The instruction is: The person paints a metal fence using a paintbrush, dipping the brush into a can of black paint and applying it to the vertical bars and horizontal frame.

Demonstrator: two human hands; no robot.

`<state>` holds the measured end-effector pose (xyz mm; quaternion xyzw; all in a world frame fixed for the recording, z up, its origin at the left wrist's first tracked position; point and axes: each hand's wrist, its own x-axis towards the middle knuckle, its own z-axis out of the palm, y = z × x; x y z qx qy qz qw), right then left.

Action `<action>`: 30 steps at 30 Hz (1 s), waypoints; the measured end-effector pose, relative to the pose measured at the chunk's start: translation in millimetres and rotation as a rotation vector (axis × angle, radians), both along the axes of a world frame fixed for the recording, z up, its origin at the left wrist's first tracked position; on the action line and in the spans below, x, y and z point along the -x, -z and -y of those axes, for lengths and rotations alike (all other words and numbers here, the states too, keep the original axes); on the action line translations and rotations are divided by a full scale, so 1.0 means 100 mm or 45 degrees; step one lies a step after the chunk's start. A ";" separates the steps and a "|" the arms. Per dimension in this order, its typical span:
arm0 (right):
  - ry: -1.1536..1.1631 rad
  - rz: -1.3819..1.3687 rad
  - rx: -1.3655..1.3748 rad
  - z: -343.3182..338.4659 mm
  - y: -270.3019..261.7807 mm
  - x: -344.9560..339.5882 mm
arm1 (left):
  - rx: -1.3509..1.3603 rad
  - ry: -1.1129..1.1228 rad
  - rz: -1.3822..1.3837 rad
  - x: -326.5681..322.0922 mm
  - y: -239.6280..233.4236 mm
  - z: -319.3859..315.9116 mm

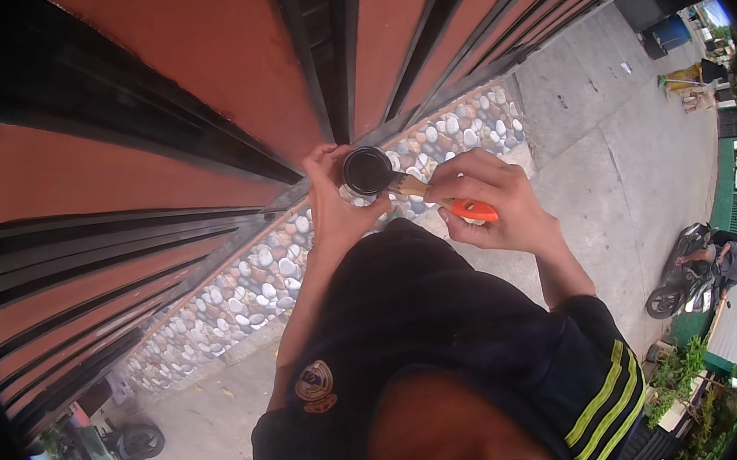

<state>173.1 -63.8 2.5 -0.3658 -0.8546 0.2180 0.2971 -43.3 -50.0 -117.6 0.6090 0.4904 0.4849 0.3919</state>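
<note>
My left hand [333, 197] is wrapped around a small open can of black paint [368, 171], held upright over the pebbled strip. In my right hand [494, 199] is a paintbrush [412, 185] with an orange handle end and a pale wooden part. Its dark bristles meet the can's right rim; whether their tips dip inside cannot be told. Just beyond the can stands a metal gate or fence with reddish-brown panels [236, 64] and black bars [327, 56].
A pebble-covered strip [251, 283] runs along the gate's foot, beside a concrete road [591, 178]. At the right a person sits by a parked motorcycle [681, 275], near potted plants [683, 367]. Another person stands farther up the road. A wheel [138, 442] shows lower left.
</note>
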 end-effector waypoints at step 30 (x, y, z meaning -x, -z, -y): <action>0.347 -0.918 0.835 -0.30 0.18 0.11 | 0.012 -0.091 0.153 0.21 -0.08 -0.06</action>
